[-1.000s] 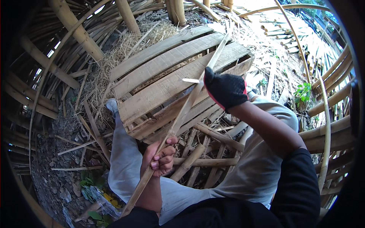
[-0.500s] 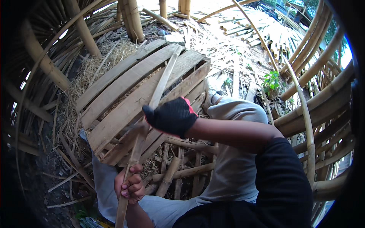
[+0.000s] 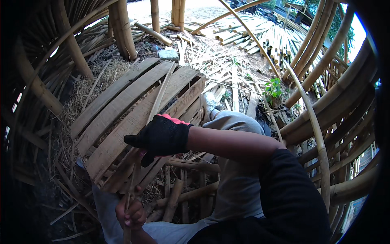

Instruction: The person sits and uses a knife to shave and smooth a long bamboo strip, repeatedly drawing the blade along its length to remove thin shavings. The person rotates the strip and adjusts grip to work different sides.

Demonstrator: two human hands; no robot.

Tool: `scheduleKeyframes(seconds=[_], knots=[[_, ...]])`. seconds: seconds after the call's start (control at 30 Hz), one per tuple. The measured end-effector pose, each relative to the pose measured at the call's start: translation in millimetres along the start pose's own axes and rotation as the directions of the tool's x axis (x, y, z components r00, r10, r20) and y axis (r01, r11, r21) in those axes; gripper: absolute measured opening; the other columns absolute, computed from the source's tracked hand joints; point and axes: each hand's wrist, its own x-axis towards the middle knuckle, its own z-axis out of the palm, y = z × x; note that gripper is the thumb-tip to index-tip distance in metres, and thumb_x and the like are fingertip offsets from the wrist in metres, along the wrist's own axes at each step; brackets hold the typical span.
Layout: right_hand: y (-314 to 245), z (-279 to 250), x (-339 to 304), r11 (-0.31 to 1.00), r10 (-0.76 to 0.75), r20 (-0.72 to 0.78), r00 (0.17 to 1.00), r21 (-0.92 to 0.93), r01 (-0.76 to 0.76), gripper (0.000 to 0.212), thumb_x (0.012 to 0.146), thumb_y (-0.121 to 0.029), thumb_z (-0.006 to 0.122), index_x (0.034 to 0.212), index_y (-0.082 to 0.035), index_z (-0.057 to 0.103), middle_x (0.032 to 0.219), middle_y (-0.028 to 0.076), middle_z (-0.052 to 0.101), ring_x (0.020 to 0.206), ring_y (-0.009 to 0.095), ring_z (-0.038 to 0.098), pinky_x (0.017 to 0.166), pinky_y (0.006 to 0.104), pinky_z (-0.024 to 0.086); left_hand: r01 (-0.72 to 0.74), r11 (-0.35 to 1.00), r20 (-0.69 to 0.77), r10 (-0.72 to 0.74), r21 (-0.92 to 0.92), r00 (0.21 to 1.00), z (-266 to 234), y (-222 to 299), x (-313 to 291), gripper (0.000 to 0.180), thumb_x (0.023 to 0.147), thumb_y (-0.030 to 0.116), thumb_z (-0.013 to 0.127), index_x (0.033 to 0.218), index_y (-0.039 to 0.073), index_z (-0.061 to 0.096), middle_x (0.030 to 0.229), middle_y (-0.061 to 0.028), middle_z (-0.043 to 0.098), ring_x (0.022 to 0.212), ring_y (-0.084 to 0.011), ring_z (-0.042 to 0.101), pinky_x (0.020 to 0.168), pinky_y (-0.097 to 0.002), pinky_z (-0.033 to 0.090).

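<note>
Wooden slatted crate (image 3: 122, 106), one, at 9 o'clock, three broad slats on its top face, slats running about 1-2 to 7-8 o'clock. Grey trouser legs (image 3: 239, 179), two, knees apart; shoe (image 3: 210, 103), one clearly visible, at 12-1 o'clock.

Bamboo strip (image 3: 161, 94), one held, left of centre: far part over the crate top, near part down between the legs. Long axis steep, far end between 12 and 1 o'clock, near end between 6 and 7. Contact with crate: can't tell.

Hands, two. Gloved right hand (image 3: 162, 136), black and red, lies across mid-strip, thumb out to 9 o'clock; fingers' grip hidden, can't tell. Bare left hand (image 3: 131, 212), 7 o'clock, fingers wrapped tight round the strip's near part.

Leafy plant (image 3: 273, 87), one, 2 o'clock. Pale block (image 3: 168, 55), one, 11 o'clock.
</note>
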Motion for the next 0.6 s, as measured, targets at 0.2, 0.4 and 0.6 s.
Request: scheduleKeyframes(seconds=[0.2, 0.4, 0.6], knots=[[10, 26, 25, 0.944, -0.3, -0.127, 0.946, -0.181, 0.275, 0.025, 0.085, -0.038, 0.071, 0.095, -0.015, 0.07, 0.081, 0.006, 0.07, 0.071, 0.027, 0.069, 0.059, 0.0379, 0.054, -0.08, 0.965, -0.126, 0.114, 0.248, 0.985, -14, 22, -10, 0.044, 0.104, 0.034, 0.035, 0.128, -0.002, 0.039, 0.067, -0.0081, 0.05, 0.044, -0.0161, 0.055, 0.034, -0.025, 0.033], [0, 47, 26, 0.97, -0.235, -0.078, 0.969, -0.086, 0.229, 0.026, 0.086, -0.041, 0.068, 0.091, -0.015, 0.069, 0.077, 0.007, 0.069, 0.069, 0.03, 0.069, 0.059, 0.0407, 0.054, 0.022, 0.982, -0.208, 0.018, 0.19, 0.978, 3, 23, 3, 0.039, 0.106, 0.033, 0.026, 0.119, 0.0, 0.043, 0.064, -0.0088, 0.048, 0.041, -0.0203, 0.053, 0.032, -0.0281, 0.035], [-40, 32, 13, 1.0, 0.008, -0.219, 0.976, 0.022, -0.003, 0.037, 0.087, -0.049, 0.067, 0.087, -0.012, 0.067, 0.072, 0.007, 0.067, 0.066, 0.029, 0.069, 0.055, 0.0406, 0.053, -0.058, 0.996, -0.085, 0.053, -0.061, 0.995, -6, 20, -7, 0.035, 0.106, 0.032, 0.025, 0.112, 0.002, 0.043, 0.063, -0.0071, 0.05, 0.038, -0.0144, 0.051, 0.031, -0.0229, 0.035]])
